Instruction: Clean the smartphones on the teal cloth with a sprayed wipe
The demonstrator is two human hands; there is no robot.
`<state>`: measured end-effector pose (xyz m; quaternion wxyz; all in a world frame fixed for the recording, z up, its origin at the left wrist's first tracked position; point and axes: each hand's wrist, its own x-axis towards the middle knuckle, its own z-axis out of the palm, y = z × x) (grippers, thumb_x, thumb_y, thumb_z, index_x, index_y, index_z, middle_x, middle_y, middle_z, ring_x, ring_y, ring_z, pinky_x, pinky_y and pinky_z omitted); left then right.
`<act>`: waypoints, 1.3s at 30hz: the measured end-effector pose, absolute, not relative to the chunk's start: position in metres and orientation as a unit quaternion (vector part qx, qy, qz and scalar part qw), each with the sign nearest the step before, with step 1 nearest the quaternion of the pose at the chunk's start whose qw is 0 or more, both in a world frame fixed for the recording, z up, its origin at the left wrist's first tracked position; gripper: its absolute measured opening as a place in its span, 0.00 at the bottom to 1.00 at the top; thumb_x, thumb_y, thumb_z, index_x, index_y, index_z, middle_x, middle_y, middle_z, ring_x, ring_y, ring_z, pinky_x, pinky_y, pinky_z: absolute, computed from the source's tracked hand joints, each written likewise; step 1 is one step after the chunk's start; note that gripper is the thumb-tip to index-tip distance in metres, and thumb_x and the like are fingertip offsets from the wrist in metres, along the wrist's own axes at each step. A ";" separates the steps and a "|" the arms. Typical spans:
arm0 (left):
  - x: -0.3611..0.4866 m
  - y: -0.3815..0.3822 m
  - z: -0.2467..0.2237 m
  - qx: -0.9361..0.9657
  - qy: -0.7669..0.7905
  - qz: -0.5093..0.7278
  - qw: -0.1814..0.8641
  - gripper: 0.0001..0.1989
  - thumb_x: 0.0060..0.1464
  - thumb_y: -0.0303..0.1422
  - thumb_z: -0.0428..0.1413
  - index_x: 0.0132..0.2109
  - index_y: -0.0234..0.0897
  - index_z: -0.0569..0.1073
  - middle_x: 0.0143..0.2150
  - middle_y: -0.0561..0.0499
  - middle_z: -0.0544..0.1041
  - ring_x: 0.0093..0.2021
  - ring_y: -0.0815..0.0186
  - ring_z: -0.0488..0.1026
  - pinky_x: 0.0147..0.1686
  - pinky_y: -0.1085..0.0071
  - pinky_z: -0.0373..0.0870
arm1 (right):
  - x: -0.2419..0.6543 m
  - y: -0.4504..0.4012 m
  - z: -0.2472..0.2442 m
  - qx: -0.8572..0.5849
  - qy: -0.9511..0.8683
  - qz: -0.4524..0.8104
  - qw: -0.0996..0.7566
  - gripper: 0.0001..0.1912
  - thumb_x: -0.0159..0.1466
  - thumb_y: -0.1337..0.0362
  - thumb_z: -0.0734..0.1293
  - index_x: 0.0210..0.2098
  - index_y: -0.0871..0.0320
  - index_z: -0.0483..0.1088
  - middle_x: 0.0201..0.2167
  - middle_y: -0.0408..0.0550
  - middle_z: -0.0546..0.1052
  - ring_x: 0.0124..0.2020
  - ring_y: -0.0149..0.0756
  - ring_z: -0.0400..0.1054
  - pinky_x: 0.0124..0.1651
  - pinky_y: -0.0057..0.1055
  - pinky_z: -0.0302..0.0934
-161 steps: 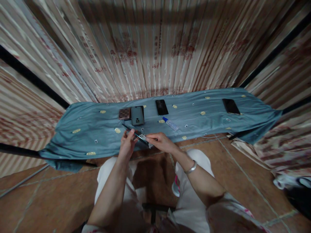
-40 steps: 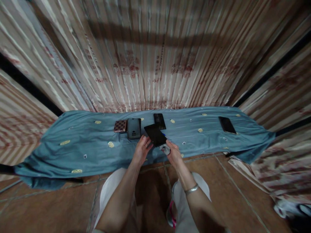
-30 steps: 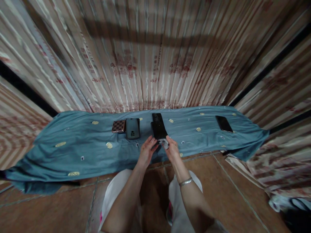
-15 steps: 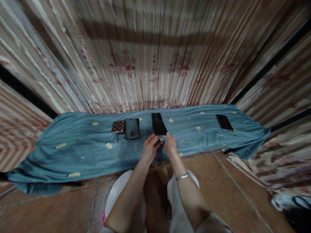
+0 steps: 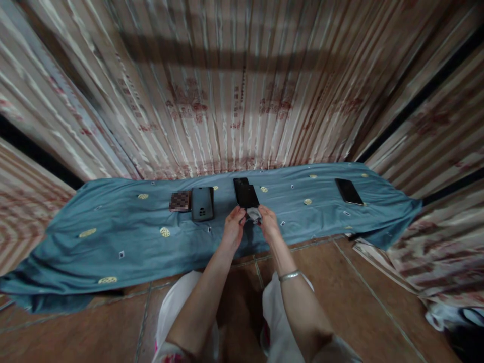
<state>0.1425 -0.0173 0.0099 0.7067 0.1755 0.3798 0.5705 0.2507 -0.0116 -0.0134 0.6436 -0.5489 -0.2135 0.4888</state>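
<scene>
At the near edge of the blue cloth-covered bench, both hands hold the near end of a black smartphone. My left hand is closed, its thumb and fingers at the phone's near left corner. My right hand grips the near right corner. A crumpled grey-white cloth sits between the hands, just under the phone's near end and against the right fingers. Another dark phone lies behind the held one and is partly covered by it. Some of the fingertips are hidden.
On the left lie a grey-blue phone, with a dark item partly under it, and a brown checkered square item. A black phone lies to the right. Striped curtains hang behind the blue cloth; tiled floor is below.
The held phone has shifted slightly right against the phone behind it, exposing more of that one. More grey-white cloth shows between my hands. The view has shifted a little.
</scene>
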 end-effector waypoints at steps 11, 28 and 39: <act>0.140 0.003 0.001 0.203 0.396 0.573 0.688 0.17 0.37 0.26 0.64 0.38 0.36 0.73 0.37 0.49 0.77 0.45 0.65 0.73 0.50 0.67 0.62 | 0.268 0.015 0.004 -0.586 -0.305 0.508 0.552 0.12 0.50 0.55 0.69 0.23 0.59 0.71 0.15 0.41 0.71 0.18 0.29 0.63 0.22 0.25 0.54; 0.159 0.025 -0.012 0.196 0.450 0.586 0.645 0.16 0.41 0.19 0.59 0.40 0.35 0.73 0.48 0.45 0.75 0.58 0.61 0.66 0.56 0.67 0.59 | 0.284 0.046 -0.003 -0.636 -0.378 0.468 0.483 0.09 0.53 0.61 0.69 0.21 0.60 0.72 0.12 0.38 0.69 0.15 0.27 0.58 0.19 0.24 0.48; 0.161 0.033 -0.022 0.186 0.454 0.582 0.649 0.14 0.39 0.19 0.59 0.36 0.35 0.72 0.41 0.45 0.75 0.52 0.60 0.70 0.52 0.65 0.62 | 0.287 0.055 -0.021 -0.642 -0.384 0.430 0.505 0.05 0.51 0.62 0.71 0.24 0.58 0.74 0.12 0.38 0.70 0.18 0.31 0.64 0.26 0.26 0.57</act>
